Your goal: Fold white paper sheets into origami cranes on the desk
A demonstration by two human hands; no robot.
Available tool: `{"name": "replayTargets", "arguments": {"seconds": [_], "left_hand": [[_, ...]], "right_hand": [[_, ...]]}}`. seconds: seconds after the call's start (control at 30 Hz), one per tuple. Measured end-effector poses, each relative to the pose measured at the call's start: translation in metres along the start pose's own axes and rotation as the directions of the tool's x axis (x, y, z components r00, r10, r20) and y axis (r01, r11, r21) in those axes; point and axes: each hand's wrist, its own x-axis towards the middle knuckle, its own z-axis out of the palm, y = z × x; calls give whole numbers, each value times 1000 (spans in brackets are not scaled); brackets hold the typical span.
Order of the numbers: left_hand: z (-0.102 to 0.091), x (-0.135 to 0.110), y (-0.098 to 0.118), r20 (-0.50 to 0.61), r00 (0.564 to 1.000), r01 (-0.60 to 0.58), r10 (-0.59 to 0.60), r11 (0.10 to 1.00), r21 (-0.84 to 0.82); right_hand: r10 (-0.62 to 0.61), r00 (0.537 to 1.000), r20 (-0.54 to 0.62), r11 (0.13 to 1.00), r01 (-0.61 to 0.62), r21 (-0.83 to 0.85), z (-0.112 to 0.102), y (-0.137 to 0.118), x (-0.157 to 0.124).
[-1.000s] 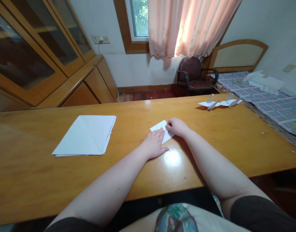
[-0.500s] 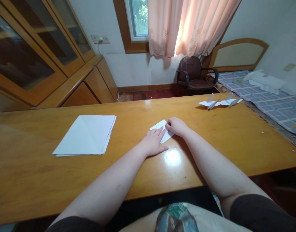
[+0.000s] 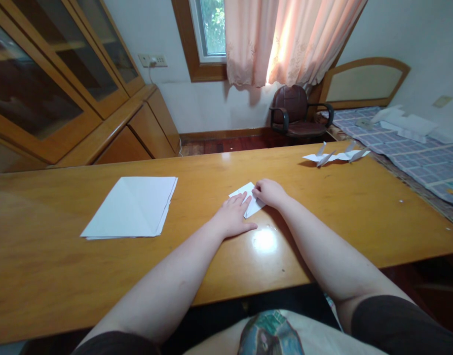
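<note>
A small folded sheet of white paper [image 3: 253, 208] lies on the wooden table in front of me, partly covered by both hands. Across its left part my left hand [image 3: 233, 216] lies flat, fingers spread and thumb stretched out to the right on the tabletop. My right hand [image 3: 271, 193] is closed at the paper's right side, its curled fingers pinching or pressing on it; the fingertips are partly hidden. To the left rests a stack of larger white paper sheets [image 3: 133, 207], with a diagonal crease showing on the top one.
Folded white paper cranes [image 3: 324, 159] stand near the table's far right edge. Beyond the wooden table [image 3: 204, 170] are an office chair [image 3: 291, 111] and a bed [image 3: 396, 143]. A glass-doored cabinet [image 3: 133, 118] stands at the left.
Almost nothing differs. The fingers of my left hand have shifted very slightly on the folded paper; my right hand keeps its place.
</note>
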Motion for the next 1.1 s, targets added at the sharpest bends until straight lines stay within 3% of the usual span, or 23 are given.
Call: {"name": "replayTargets", "arguments": {"seconds": [0.23,0.47,0.67,1.1], "left_hand": [[-4,-3,-6,29,999,-33,34,999,-28],[-7,-4,-25,1,987,-158,158,985,-72],[-5,3,-13,-177,981,-86,76,995,-46],[-1,8,-12,-188,982,-15,-9,992,-128]], "right_hand": [[-2,1000,5,1000,2,7,0,0,-1],[2,1000,14,1000,-2,-9,-1,-4,-2],[9,1000,16,1000,-9,-6,0,-4,-1],[15,999,34,1000,-15,-5,-2,-4,-2]]}}
